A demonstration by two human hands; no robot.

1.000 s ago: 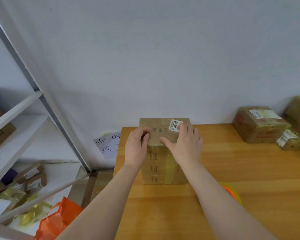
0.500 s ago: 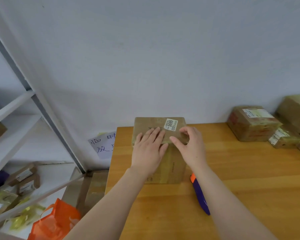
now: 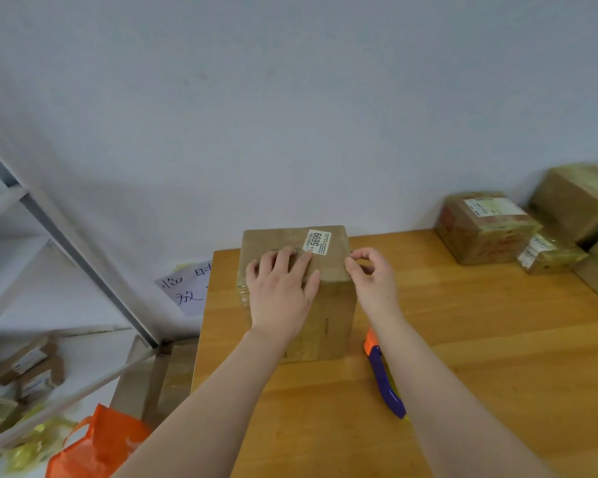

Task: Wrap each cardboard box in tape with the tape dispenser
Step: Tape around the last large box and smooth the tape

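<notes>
The left hand point(image 3: 280, 291) lies flat, fingers straight, on the cardboard box point(image 3: 328, 305) near the counter point(image 3: 497, 339) back edge. The right hand point(image 3: 373, 281) curls thumb to forefinger at its top corner; grip unclear. The right forearm half-hides the tape dispenser point(image 3: 382, 377); taped boxes point(image 3: 484, 229) sit far right.

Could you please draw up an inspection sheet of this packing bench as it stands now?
Surface: wooden table against a pale wall.
Job's things: cardboard box standing near the table's back left, white label on top; tape dispenser lying beside it, partly under the right forearm.
Clutter: taped boxes at the far right.
Grippers: left hand flat on the box top; right hand at the box's upper right edge, thumb and forefinger curled together; any pinched tape cannot be made out.
Cables: nothing seen.
Surroundings: shelf rack, orange bag and handwritten note to the left.
</notes>
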